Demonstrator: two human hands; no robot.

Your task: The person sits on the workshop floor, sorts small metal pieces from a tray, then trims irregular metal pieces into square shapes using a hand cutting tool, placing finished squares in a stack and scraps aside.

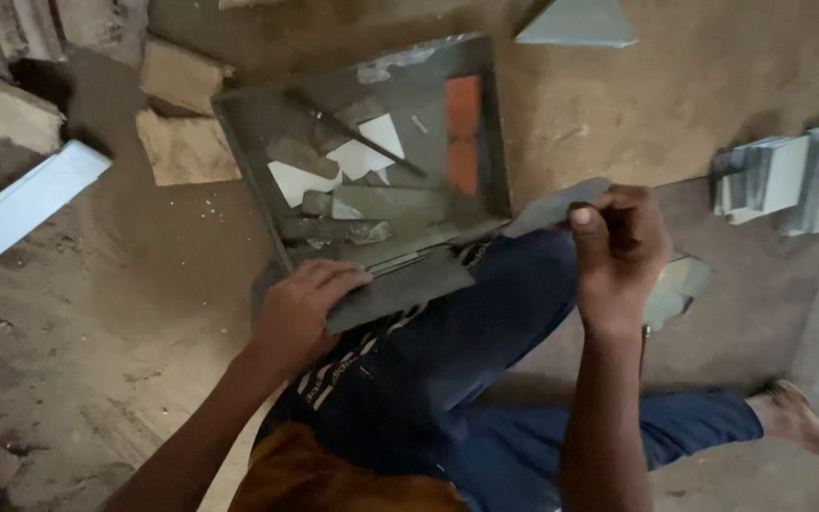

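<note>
My left hand (298,313) presses down on a flat grey sheet piece (408,286) that rests across my knee, at the near edge of a shallow grey tray (239,118). My right hand (618,248) pinches the end of a narrow grey strip (554,207) that reaches toward the tray's near right corner. Inside the tray lie white and grey offcuts (357,156), a thin dark rod (357,137) and an orange block (463,133). My legs in blue trousers (466,351) are folded beneath, with a bare foot at the right.
Pale stone blocks (182,147) sit left of the tray on the dirt floor. A long white board (21,209) lies at far left. A stack of grey sheets (789,180) stands at right, and a triangular grey piece (580,24) lies at top.
</note>
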